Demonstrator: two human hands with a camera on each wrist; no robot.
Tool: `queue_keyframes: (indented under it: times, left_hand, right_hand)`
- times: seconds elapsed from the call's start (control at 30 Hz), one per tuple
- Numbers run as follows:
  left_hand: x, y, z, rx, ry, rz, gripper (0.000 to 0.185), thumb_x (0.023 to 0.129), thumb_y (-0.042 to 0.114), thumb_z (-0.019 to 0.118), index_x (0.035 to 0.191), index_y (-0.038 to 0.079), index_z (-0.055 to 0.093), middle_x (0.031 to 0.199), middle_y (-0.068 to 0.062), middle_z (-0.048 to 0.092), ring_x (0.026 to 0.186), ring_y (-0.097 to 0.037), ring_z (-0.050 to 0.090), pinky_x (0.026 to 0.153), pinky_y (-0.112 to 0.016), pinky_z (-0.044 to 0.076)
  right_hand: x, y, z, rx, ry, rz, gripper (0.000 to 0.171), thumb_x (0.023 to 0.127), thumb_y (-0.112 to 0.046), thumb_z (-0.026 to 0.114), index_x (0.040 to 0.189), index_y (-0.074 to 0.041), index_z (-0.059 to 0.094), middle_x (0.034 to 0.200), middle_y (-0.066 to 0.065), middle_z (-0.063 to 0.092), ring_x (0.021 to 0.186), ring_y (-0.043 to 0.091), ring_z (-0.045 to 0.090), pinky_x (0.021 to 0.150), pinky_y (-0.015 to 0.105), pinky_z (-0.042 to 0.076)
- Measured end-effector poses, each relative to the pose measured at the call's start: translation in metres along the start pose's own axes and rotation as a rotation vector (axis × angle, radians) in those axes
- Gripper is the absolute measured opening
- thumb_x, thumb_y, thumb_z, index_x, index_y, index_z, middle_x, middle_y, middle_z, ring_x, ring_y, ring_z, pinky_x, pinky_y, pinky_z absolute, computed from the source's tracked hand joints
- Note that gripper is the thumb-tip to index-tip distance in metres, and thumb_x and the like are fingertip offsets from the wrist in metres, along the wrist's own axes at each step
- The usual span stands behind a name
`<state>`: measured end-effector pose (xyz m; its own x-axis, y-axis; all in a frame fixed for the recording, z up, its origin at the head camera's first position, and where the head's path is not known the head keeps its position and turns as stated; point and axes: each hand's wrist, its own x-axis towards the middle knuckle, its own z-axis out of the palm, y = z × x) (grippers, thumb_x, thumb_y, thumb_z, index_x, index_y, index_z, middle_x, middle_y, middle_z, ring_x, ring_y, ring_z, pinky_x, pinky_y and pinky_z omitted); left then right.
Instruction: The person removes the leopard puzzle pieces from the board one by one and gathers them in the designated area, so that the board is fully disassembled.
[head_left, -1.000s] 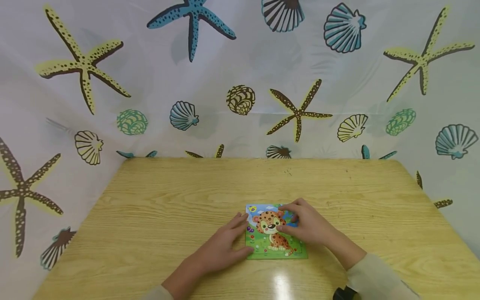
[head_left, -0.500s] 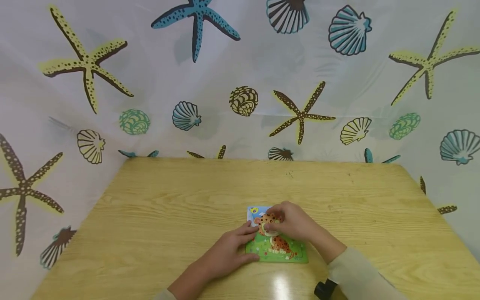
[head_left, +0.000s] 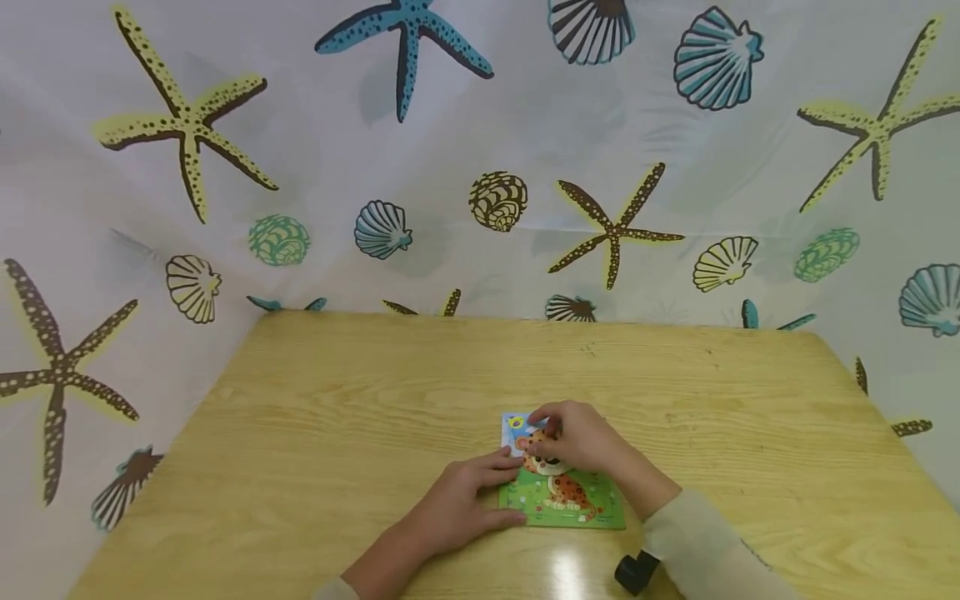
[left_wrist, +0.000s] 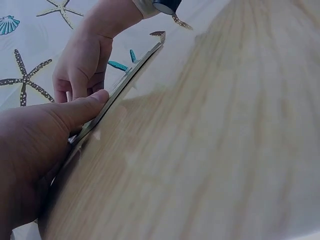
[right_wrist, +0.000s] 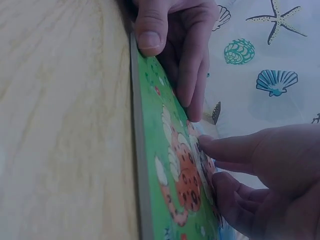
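Observation:
A square jigsaw puzzle (head_left: 517, 492) with a cartoon leopard lies on the wooden table. My left hand (head_left: 461, 508) rests along the puzzle's left side, its thumb at the near corner and its fingers over the edge. In the left wrist view, the left thumb (left_wrist: 82, 107) lies along the edge of the board. My right hand (head_left: 585, 437) is over the leopard's head, its thumb and fingertips touching the picture with a gap between them. Seen from the right wrist, the right fingers (right_wrist: 227, 200) are bent against the board. No lifted piece shows; the hand covers the puzzle's upper right.
The wooden table (head_left: 360, 400) stretches around the puzzle. A white cloth (head_left: 450, 100) printed with starfish and shells hangs behind and at both sides. A black object (head_left: 636, 573) sits by the right sleeve (head_left: 697, 542).
My right hand has moved left over the puzzle, from its right side onto the leopard's head. The left fingers have slid a little farther onto the board. The view has shifted slightly.

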<state>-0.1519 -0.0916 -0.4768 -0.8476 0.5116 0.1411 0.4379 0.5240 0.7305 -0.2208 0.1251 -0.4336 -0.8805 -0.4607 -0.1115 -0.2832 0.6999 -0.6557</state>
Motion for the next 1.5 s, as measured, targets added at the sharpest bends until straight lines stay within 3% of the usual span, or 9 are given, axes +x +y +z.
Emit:
queue_keyframes:
  times: [0.37, 0.63, 0.77, 0.87, 1.0, 1.2, 1.5]
  left_hand:
    - [0.000, 0.002, -0.002, -0.011, 0.002, 0.013, 0.059, 0.082, 0.037, 0.081, 0.126, 0.002, 0.067, 0.141, -0.006, 0.061, 0.140, -0.025, 0.049, 0.114, -0.046, 0.044]
    - [-0.002, 0.004, -0.002, -0.018, -0.002, -0.003, 0.059, 0.081, 0.038, 0.082, 0.126, 0.002, 0.067, 0.140, -0.005, 0.062, 0.139, -0.024, 0.050, 0.114, -0.044, 0.043]
    - [-0.002, 0.004, -0.002, -0.016, 0.003, 0.006, 0.058, 0.081, 0.037, 0.082, 0.125, 0.002, 0.068, 0.138, -0.006, 0.063, 0.139, -0.023, 0.050, 0.114, -0.044, 0.043]
    - [-0.002, 0.004, -0.002, -0.013, 0.000, 0.010, 0.058, 0.082, 0.038, 0.081, 0.125, 0.002, 0.067, 0.138, -0.005, 0.063, 0.139, -0.023, 0.050, 0.114, -0.044, 0.044]
    - [-0.002, 0.004, -0.002, -0.005, 0.001, 0.009, 0.059, 0.081, 0.038, 0.082, 0.125, 0.002, 0.067, 0.138, -0.004, 0.063, 0.139, -0.023, 0.050, 0.114, -0.045, 0.043]
    - [0.000, 0.004, 0.000, -0.011, 0.005, 0.019, 0.058, 0.081, 0.036, 0.083, 0.125, 0.003, 0.068, 0.138, -0.004, 0.063, 0.139, -0.024, 0.051, 0.114, -0.045, 0.043]
    - [0.000, 0.002, 0.000, 0.023, 0.028, 0.021, 0.058, 0.080, 0.038, 0.083, 0.124, 0.003, 0.069, 0.137, -0.003, 0.064, 0.136, -0.025, 0.053, 0.113, -0.046, 0.045]
  right_hand:
    - [0.008, -0.009, 0.001, -0.079, -0.004, 0.042, 0.034, 0.085, -0.026, 0.081, 0.113, -0.011, 0.067, 0.094, 0.003, 0.063, 0.077, 0.015, 0.056, 0.067, 0.030, 0.051]
    - [0.009, -0.013, 0.000, -0.094, -0.007, 0.045, 0.037, 0.083, -0.022, 0.083, 0.112, -0.007, 0.066, 0.109, 0.011, 0.060, 0.096, 0.022, 0.060, 0.086, 0.040, 0.055]
    - [0.008, -0.011, 0.001, 0.020, -0.010, 0.065, 0.040, 0.082, -0.016, 0.084, 0.115, -0.005, 0.063, 0.113, 0.010, 0.062, 0.095, 0.019, 0.064, 0.079, 0.034, 0.058]
    - [0.007, -0.008, 0.002, 0.124, -0.001, 0.099, 0.037, 0.084, -0.013, 0.082, 0.115, -0.007, 0.062, 0.105, 0.008, 0.067, 0.085, 0.016, 0.068, 0.066, 0.030, 0.059]
    - [0.005, -0.005, 0.001, 0.183, 0.038, 0.076, 0.026, 0.089, -0.013, 0.076, 0.111, -0.008, 0.064, 0.095, 0.007, 0.070, 0.077, 0.015, 0.068, 0.058, 0.029, 0.057]
    - [-0.003, 0.002, -0.007, 0.189, 0.109, 0.032, 0.012, 0.093, -0.015, 0.071, 0.103, -0.010, 0.068, 0.096, 0.005, 0.068, 0.084, 0.015, 0.069, 0.063, 0.027, 0.057]
    - [-0.013, 0.013, -0.013, 0.405, -0.056, 0.039, 0.038, 0.098, -0.005, 0.060, 0.136, -0.002, 0.057, 0.092, 0.013, 0.064, 0.074, 0.017, 0.066, 0.063, 0.028, 0.057]
